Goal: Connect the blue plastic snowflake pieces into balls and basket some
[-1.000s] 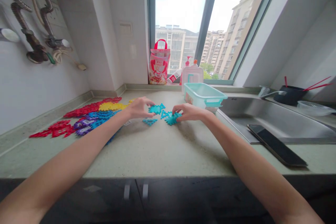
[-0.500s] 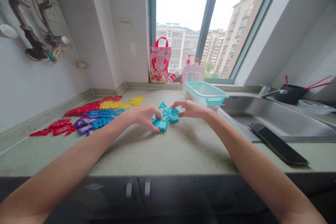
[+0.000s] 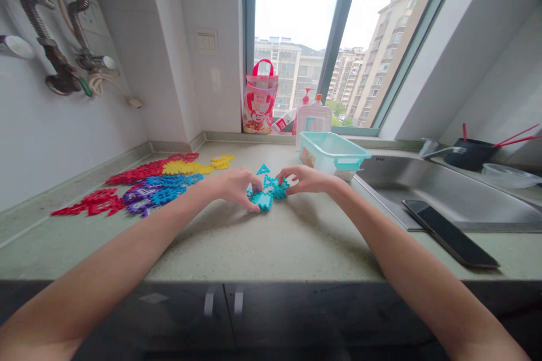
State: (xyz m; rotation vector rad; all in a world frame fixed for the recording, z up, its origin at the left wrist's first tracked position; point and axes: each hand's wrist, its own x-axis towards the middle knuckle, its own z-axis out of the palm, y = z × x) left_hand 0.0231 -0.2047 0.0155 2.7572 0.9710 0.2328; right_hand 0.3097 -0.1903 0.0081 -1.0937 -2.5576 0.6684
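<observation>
Between the thumb and fingers of the left hand point(image 3: 235, 185), a square turquoise piece point(image 3: 262, 201) with toothed edges is clamped, low over the countertop point(image 3: 271, 248). By the right hand point(image 3: 307, 179), a turquoise cluster point(image 3: 279, 188) is gripped, the thumb being set at its near right side and the fingertips at its far side; how firmly it is pressed cannot be told. The two held items are placed side by side, and the shapes within the cluster are partly hidden by the fingers. Just beyond them, a turquoise triangle point(image 3: 263, 169) is seen flat on the countertop.

To the left, toothed pieces are laid out by colour: blue pieces point(image 3: 167, 193) and purple pieces point(image 3: 139, 198) nearest the left forearm, yellow pieces point(image 3: 186, 167) behind, and red pieces point(image 3: 141, 172) along the far edge, with a second red group point(image 3: 95, 201) in front.

Beyond the right hand, a turquoise-rimmed container point(image 3: 339, 155) is positioned beside the sink point(image 3: 457, 186). A phone point(image 3: 451, 235) is rested partly across the sink's near rim. At the window, a red-handled bag point(image 3: 259, 104) and a pump bottle point(image 3: 305, 100) are stood, the latter partly covered by a translucent panel point(image 3: 313, 121).
</observation>
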